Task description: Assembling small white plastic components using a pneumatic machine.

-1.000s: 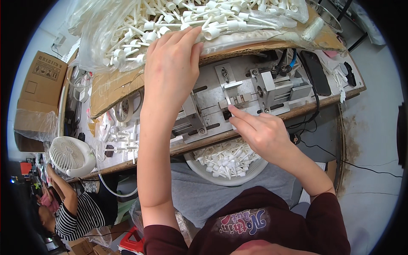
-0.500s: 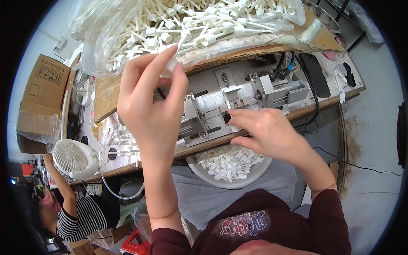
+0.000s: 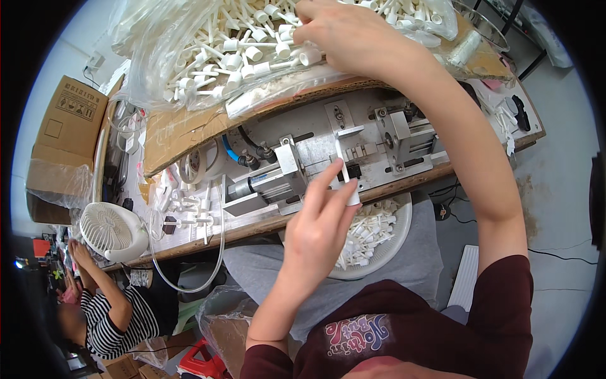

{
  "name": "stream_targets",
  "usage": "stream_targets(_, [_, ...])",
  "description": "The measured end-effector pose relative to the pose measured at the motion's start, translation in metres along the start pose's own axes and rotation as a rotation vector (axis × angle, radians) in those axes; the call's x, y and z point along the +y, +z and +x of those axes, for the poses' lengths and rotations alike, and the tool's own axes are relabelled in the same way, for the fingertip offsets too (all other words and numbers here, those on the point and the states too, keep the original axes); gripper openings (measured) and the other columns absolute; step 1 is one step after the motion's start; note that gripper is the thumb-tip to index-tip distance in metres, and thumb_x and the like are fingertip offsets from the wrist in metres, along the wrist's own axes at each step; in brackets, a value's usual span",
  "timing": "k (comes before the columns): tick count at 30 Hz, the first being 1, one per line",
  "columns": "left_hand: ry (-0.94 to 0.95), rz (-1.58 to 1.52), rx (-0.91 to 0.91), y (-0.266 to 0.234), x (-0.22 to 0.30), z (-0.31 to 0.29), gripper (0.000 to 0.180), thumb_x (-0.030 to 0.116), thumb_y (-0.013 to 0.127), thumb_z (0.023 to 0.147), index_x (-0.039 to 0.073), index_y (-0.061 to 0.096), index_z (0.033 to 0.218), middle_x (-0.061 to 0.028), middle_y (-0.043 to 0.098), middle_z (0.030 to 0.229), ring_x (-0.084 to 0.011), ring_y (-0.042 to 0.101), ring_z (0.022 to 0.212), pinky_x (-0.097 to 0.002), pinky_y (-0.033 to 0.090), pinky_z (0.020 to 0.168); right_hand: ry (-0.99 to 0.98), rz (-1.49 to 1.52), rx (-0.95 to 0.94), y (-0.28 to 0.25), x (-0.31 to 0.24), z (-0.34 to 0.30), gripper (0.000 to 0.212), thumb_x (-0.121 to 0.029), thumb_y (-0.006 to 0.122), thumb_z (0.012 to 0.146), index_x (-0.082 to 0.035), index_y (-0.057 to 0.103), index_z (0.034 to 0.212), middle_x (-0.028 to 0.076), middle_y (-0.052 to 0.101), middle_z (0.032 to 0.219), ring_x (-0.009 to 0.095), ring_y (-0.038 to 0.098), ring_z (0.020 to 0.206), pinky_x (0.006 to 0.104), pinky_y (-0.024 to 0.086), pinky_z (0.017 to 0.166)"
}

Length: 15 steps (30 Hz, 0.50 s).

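My left hand [image 3: 317, 228] is closed in a pinch on a white plastic cap with a long stem [image 3: 352, 197]. The cap points toward me, and its stem lies across the small metal holder [image 3: 360, 151] of a bench fixture. My right hand [image 3: 347, 36] is stretched out over the far pile of white stemmed caps [image 3: 252, 54]. Its thumb and fingers are apart at the pile's edge, touching or very near the caps. The upper part of that hand reaches the picture's top edge.
Metal cylinders [image 3: 265, 183] with hoses flank the holder. A cardboard sheet [image 3: 183, 136] bears the bagged pile. A white basket [image 3: 404, 237] of caps rests at my lap. A white fan [image 3: 113, 232] stands left; beyond it sits a person in a striped top [image 3: 126, 322].
My left hand has come down from beside the pile to the holder. My right hand has left the holder and moved up to the pile, its forearm now crossing the fixture's right side.
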<state>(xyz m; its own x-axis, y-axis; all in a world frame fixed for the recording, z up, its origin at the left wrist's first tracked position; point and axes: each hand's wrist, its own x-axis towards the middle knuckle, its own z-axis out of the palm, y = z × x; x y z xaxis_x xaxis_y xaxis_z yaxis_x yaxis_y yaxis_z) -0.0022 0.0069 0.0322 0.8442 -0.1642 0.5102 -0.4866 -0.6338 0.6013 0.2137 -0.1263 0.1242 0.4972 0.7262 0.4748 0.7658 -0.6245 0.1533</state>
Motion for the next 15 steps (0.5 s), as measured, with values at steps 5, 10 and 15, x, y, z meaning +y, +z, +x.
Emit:
stream_targets(5, [0.115, 0.185, -0.065, 0.019, -0.021, -0.01, 0.03, 0.007, 0.077, 0.077, -0.001, 0.071, 0.105, -0.0139, 0.067, 0.127, -0.02, 0.069, 0.07, -0.0307, 0.055, 0.063, -0.016, 0.052, -0.254, -0.008, 0.006, 0.011, 0.013, -0.008, 0.062, 0.083, 0.003, 0.066, 0.087, 0.018, 0.06, 0.097, 0.033, 0.062, 0.096, 0.042, 0.051, 0.085])
stream_targets(10, [0.178, 0.34, -0.037, 0.027, -0.024, -0.007, 0.027, 0.01, 0.079, 0.077, 0.005, 0.073, 0.103, -0.0092, 0.07, 0.124, -0.0178, 0.066, 0.063, -0.0294, 0.052, 0.058, 0.038, 0.236, 0.058, -0.006, 0.008, -0.021, 0.015, -0.004, 0.063, 0.083, 0.003, 0.06, 0.096, 0.018, 0.058, 0.094, 0.031, 0.063, 0.088, 0.0406, 0.051, 0.075])
stream_targets(15, [0.184, 0.314, -0.031, 0.027, -0.027, 0.003, 0.028, 0.011, 0.08, 0.075, 0.008, 0.074, 0.102, -0.0071, 0.07, 0.124, -0.0177, 0.063, 0.059, -0.0276, 0.051, 0.056, 0.348, 0.577, 0.312, -0.012, 0.017, -0.039, 0.016, -0.008, 0.066, 0.088, 0.001, 0.059, 0.1, 0.009, 0.057, 0.083, 0.02, 0.059, 0.07, 0.0318, 0.049, 0.065])
